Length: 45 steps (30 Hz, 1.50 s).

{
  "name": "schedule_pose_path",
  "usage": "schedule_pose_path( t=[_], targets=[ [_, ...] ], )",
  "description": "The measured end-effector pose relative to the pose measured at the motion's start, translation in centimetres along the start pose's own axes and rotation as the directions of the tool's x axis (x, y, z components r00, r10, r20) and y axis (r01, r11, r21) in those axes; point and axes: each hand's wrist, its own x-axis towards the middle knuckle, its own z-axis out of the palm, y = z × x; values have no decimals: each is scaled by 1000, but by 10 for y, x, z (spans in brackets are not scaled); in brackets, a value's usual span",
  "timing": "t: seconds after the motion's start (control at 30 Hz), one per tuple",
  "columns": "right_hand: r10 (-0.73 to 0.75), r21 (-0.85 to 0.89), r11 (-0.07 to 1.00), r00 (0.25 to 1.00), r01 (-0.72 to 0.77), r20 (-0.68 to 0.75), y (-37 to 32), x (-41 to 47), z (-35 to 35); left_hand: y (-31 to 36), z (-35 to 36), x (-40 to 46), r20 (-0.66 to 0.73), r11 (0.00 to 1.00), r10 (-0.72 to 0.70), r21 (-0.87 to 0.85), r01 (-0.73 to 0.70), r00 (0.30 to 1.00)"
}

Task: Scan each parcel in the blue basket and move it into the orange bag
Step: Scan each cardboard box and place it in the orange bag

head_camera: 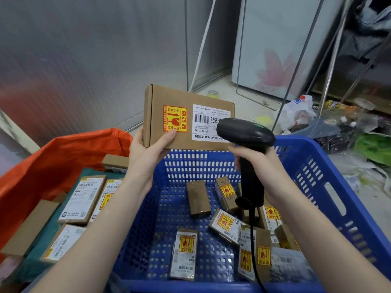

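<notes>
My left hand (148, 151) holds a flat brown cardboard parcel (169, 96) upright above the far rim of the blue basket (317, 176). The parcel's white barcode label and red-yellow fragile sticker face me. My right hand (251, 159) grips a black barcode scanner (245, 132), whose head sits right in front of the label and hides part of it. Several small parcels (198, 197) lie on the basket's floor. The orange bag (63, 157) stands open to the left, with several labelled parcels (84, 199) inside it.
The scanner's black cable hangs down into the basket toward me. Beyond the basket, plastic bags and litter (300, 111) cover the floor at the right. Metal rack legs and a white panel stand behind. A grey wall runs along the left.
</notes>
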Motion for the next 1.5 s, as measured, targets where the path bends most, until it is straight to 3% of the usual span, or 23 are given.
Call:
schedule_pose_path(
  t=[0.27,0.63,0.83,1.13,1.5],
  targets=[
    [19,37,999,1000,-19,3,-3,-3,4,3,3,-5,49,999,23,33,-24,999],
    [-1,64,998,1000,2,-21,-1,0,4,4,3,-7,11,993,51,108,-52,999],
    [4,144,990,1000,-8,30,-1,1,5,4,-1,-4,-59,988,67,143,-58,996],
    [55,94,994,998,-59,40,0,-7,10,10,-14,-18,-122,979,99,192,-74,988],
    [-7,20,1000,992,5,127,-8,-55,18,27,-7,-83,-239,956,216,247,-156,947]
  ],
)
